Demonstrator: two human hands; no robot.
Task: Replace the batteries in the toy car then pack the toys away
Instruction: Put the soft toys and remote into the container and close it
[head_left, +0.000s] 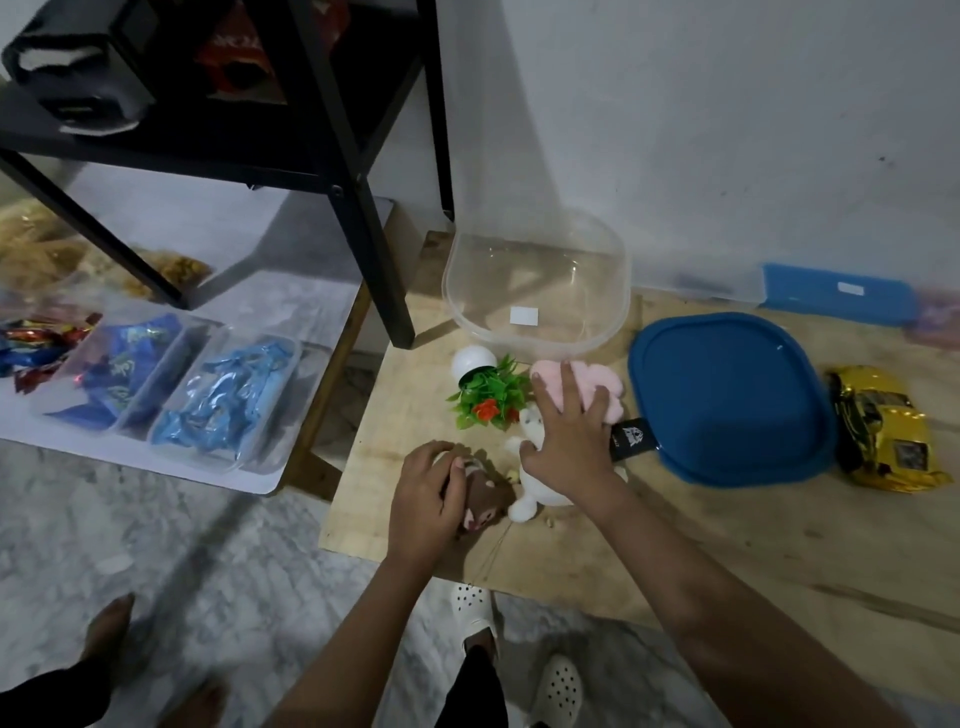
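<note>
Pale wall (727, 130) behind, low wooden board (727, 519) in front of you, and it looks like packing time. Your left hand (428, 493) is clenched round the brown plush (485, 496), fingers curled over its back, so that one's secured. Just to the right of that grip, your right hand (566, 441) lies spread over two more soft toys, palm on the white plush (540, 493) and fingertips out across the pink plush (597, 384). Nothing is closed there: the fingers are straight, pressing rather than grasping. A black tag (631, 439) pokes out from under the outer edge of that hand and reaches the rim of the blue lid (727, 400). Just beyond your right fingertips sits the clear tub (535, 275), open-topped with nothing in it, near enough for a short lift. Between your left grip and the tub, a fake plant (491, 395) lies tipped on its side. And the toy car (883, 431)? It's well apart from either hand, on the far side of the lid, gold, resting on the board. Whether its batteries are in, I cannot tell from here. My read is that you're on the pack-away step, gathering the plush. The next move calls for curling the right fingers to bunch white and pink together, then carrying both handfuls over the tub's near rim and letting go. Mind the plant on the way.
</note>
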